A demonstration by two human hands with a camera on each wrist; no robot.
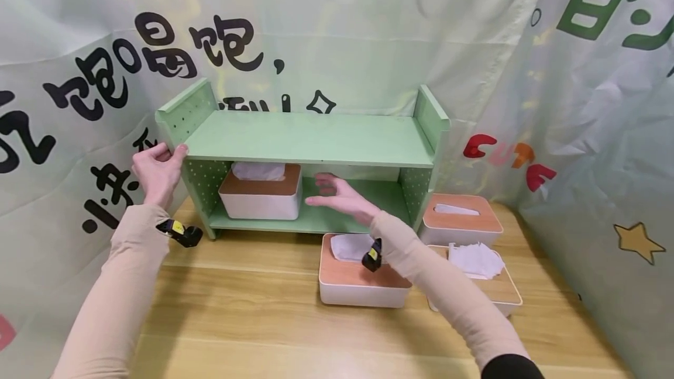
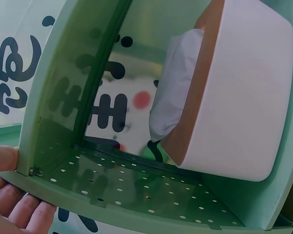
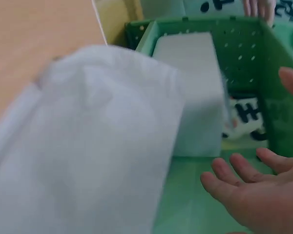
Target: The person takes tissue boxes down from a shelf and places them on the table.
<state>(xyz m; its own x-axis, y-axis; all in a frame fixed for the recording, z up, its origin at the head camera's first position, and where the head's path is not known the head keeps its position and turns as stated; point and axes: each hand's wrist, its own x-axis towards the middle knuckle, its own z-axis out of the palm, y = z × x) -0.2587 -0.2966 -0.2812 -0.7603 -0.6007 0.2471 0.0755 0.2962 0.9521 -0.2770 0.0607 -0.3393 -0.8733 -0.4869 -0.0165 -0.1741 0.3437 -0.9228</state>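
Observation:
A light green two-tier shelf (image 1: 316, 136) with perforated side panels stands on the wooden table. At its left side panel, my left hand (image 1: 157, 173) grips the front edge; the left wrist view has the thumb and fingers (image 2: 24, 209) on either side of the panel. On the lower tier, toward the left, sits a white tissue box (image 1: 259, 206) with a brown wooden lid and a tissue sticking out. My right hand (image 1: 344, 199) hovers before the lower tier, just right of that box, fingers apart and loosely bent, holding nothing.
Beneath my right forearm, another tissue box (image 1: 363, 296) stands on the table (image 1: 237, 320). Two more, a closer box (image 1: 500, 288) and a farther box (image 1: 463, 224), are right of the shelf. A printed cloth (image 1: 342, 45) hangs behind and along both sides.

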